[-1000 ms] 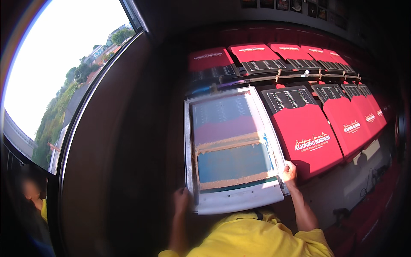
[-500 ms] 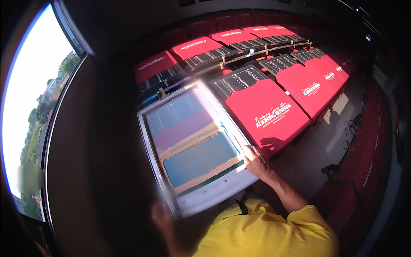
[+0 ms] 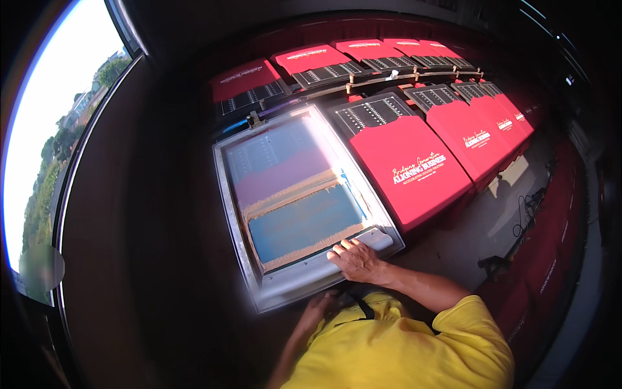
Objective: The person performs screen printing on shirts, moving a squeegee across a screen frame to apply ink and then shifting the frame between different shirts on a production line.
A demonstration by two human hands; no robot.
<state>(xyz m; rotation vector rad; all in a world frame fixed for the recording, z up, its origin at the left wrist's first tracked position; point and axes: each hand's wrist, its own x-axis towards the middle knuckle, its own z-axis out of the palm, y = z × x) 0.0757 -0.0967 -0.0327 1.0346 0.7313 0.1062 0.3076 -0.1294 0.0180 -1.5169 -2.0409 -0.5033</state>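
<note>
A screen-printing frame [image 3: 230, 194] with a pale metal border lies over the nearest red shirt piece, which shows through its mesh. Brown tape borders a blue band [image 3: 304, 223] in the mesh. At the frame's near end, my right hand [image 3: 357, 260] curls its fingers over a pale bar [image 3: 379, 239] with a rounded end, which looks like a squeegee handle. My left hand [image 3: 319, 306] is low beside the frame's near edge, close to my yellow shirt [image 3: 395, 343]. Its fingers are in shadow and partly hidden, so its grip does not show.
To the right, a printed red shirt piece [image 3: 414, 172] lies on a black board [image 3: 372, 113], with more boards beyond. Another row of red pieces [image 3: 249, 79] runs behind a rail [image 3: 376, 80]. A bright window [image 3: 65, 78] is at left. Cables [image 3: 530, 211] lie on the floor at right.
My right hand has moved from the frame's right edge to its near end, left and slightly down. The left hand has shifted right, from the frame's near left corner towards my body.
</note>
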